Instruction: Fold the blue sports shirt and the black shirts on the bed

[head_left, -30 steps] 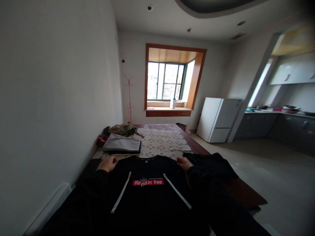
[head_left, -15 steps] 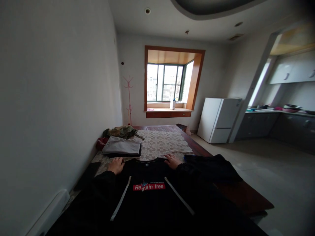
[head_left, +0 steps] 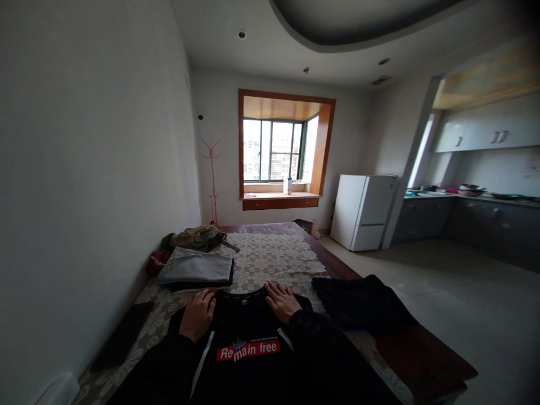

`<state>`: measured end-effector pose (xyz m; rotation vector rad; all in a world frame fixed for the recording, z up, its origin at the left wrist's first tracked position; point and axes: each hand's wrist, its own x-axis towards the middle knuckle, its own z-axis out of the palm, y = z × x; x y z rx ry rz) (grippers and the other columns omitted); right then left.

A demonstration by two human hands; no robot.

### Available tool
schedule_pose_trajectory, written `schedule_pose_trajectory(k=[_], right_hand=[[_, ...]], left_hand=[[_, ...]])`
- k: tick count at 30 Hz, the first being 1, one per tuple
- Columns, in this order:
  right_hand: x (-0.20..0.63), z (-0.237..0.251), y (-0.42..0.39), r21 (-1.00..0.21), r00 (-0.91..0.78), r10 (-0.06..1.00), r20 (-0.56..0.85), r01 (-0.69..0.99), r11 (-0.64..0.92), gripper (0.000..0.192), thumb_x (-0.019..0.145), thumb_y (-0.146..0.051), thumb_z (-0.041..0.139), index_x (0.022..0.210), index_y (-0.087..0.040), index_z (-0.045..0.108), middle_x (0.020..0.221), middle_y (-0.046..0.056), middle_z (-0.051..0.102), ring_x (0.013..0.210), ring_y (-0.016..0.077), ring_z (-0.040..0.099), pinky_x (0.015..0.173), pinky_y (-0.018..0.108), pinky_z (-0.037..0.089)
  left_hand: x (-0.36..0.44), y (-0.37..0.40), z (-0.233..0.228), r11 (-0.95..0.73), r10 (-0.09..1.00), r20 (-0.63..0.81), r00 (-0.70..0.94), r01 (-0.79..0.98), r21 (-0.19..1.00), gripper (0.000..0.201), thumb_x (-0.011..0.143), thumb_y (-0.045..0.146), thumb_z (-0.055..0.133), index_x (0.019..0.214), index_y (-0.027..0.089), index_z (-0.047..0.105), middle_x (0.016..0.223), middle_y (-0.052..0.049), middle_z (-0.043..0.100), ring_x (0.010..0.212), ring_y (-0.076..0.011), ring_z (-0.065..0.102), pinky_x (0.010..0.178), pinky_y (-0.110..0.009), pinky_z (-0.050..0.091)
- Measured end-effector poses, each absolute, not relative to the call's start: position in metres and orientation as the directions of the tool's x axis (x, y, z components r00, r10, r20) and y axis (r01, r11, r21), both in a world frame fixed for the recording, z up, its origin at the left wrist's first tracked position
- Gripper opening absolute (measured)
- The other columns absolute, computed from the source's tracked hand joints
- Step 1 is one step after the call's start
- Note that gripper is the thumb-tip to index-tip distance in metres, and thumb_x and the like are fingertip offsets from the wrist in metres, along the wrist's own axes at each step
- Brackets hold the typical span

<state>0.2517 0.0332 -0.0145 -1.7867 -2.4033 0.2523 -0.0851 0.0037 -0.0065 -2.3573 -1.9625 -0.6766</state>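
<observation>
A black T-shirt (head_left: 242,323) lies spread on the table, its neckline away from me and a red "Remain free" print (head_left: 248,350) on the chest. My left hand (head_left: 199,314) rests on the shirt's left shoulder beside the collar, fingers stretched out flat. On the other shoulder lies my right hand (head_left: 283,301), its fingers spread and pressed to the cloth. Two pale strips run down either side of the print. The shirt's lower part blends into my dark sleeves and is hard to make out.
Folded grey clothing (head_left: 196,267) lies at the left, with an olive-green bundle (head_left: 194,238) and a red item (head_left: 157,263) behind it. Folded dark clothing (head_left: 363,301) is at the right edge. A patterned tablecloth (head_left: 274,253) covers the table; a wall stands close on the left.
The view has tilted up and turned slightly right. Both hands remain on the shirt's shoulders; the right fingers now lie closer to the collar and more of the shirt's right sleeve shows.
</observation>
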Motion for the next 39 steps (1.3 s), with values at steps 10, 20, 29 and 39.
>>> schedule_pose_trajectory(k=[10, 20, 29, 39], right_hand=[[0.254, -0.023, 0.034, -0.237, -0.328, 0.944, 0.041, 0.914, 0.328, 0.068, 0.101, -0.057, 0.023, 0.162, -0.025, 0.024, 0.168, 0.002, 0.022, 0.157, 0.0248, 0.007, 0.125, 0.053, 0.002], [0.274, 0.001, 0.018, -0.465, -0.202, 0.971, 0.124, 0.853, 0.237, 0.055, 0.098, -0.038, 0.037, 0.150, -0.024, 0.048, 0.162, 0.005, 0.040, 0.152, 0.0213, 0.026, 0.124, 0.043, 0.020], [0.295, -0.035, -0.039, -0.136, -0.011, 1.000, 0.016, 0.991, 0.013, 0.076, 0.097, -0.066, 0.030, 0.162, -0.027, 0.024, 0.171, 0.005, 0.011, 0.156, 0.0331, 0.002, 0.124, 0.053, -0.001], [0.294, -0.030, -0.038, -0.109, 0.034, 0.999, 0.012, 0.993, -0.032, 0.081, 0.092, -0.076, 0.031, 0.161, -0.033, 0.024, 0.171, 0.008, 0.011, 0.155, 0.0393, 0.007, 0.121, 0.055, -0.001]], left_hand=[[-0.086, 0.007, -0.016, -0.256, 0.923, 0.353, 0.156, 0.932, 0.258, 0.044, 0.098, 0.033, 0.037, 0.129, 0.019, 0.064, 0.144, -0.011, 0.060, 0.136, -0.0250, 0.051, 0.117, -0.046, 0.036], [-0.087, -0.017, 0.008, -0.205, 0.942, 0.313, 0.123, 0.948, 0.244, 0.041, 0.097, 0.036, 0.039, 0.120, 0.022, 0.070, 0.137, -0.011, 0.065, 0.133, -0.0281, 0.053, 0.117, -0.048, 0.034], [-0.103, -0.052, -0.020, 0.061, 0.992, 0.102, -0.079, 0.984, 0.166, 0.070, 0.095, 0.057, 0.030, 0.157, 0.024, 0.036, 0.167, -0.010, 0.028, 0.155, -0.0435, 0.010, 0.118, -0.072, 0.010], [-0.101, -0.054, -0.012, 0.007, 0.990, 0.140, -0.030, 0.987, 0.163, 0.074, 0.095, 0.057, 0.032, 0.155, 0.015, 0.038, 0.167, -0.012, 0.029, 0.154, -0.0419, 0.015, 0.123, -0.056, 0.016]])
